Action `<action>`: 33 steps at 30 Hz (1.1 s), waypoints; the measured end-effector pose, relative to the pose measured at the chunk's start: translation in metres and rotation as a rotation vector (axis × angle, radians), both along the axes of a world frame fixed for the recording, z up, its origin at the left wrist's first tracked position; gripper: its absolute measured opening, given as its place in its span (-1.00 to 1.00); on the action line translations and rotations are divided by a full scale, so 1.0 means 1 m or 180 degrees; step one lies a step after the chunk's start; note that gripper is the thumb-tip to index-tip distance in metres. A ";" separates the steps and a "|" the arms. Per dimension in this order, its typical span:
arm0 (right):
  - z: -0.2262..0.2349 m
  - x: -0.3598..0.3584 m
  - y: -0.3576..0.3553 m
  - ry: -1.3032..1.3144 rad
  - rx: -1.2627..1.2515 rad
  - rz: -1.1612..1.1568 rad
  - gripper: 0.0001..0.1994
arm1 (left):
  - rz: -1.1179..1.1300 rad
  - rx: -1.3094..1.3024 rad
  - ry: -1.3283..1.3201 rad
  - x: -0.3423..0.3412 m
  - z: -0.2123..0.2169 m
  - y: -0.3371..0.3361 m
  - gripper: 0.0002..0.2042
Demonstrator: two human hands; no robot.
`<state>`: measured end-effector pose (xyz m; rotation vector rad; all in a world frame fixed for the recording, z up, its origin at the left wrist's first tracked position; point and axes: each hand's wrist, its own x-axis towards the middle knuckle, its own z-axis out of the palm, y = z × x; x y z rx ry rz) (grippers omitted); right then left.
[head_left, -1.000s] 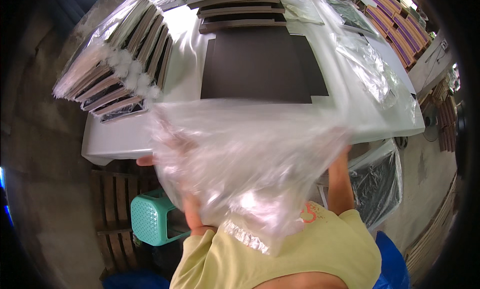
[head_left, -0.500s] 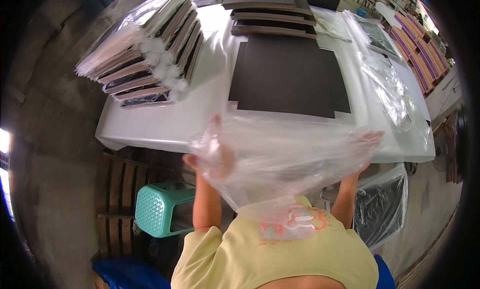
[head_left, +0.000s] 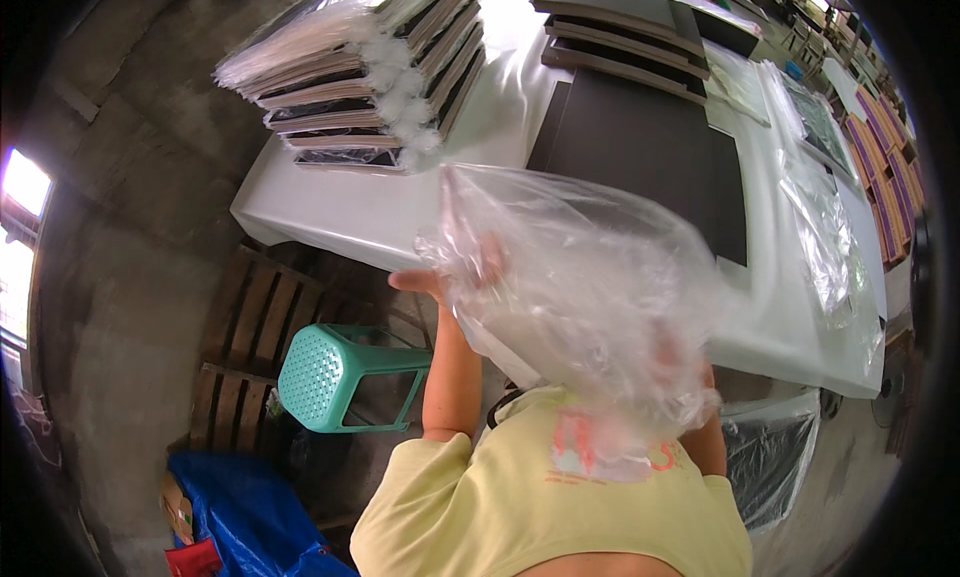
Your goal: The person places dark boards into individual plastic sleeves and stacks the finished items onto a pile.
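Both hands are up close, the left hand [head_left: 455,272] pinching the clear plastic bag [head_left: 590,297] at its edge, the right hand [head_left: 668,352] buried inside, grip unclear. Beyond lies the dark panel [head_left: 650,147] on the white table [head_left: 340,212]. That thin film could tear or snag on a corner.

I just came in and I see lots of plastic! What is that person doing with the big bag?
A person in a yellow shirt holds up a clear plastic bag in front of a white table. The left hand grips the bag's left edge; the right hand shows only dimly through the plastic. On the table lie a dark flat board and a stack of bagged boards. A green stool stands below.
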<state>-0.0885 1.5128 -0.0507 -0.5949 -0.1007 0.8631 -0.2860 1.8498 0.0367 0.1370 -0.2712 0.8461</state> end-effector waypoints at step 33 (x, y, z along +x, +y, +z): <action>-0.016 0.080 0.042 -0.3522 -0.4410 -0.1764 -0.61 | 0.1463 0.3863 0.5918 0.060 -0.081 0.028 -0.61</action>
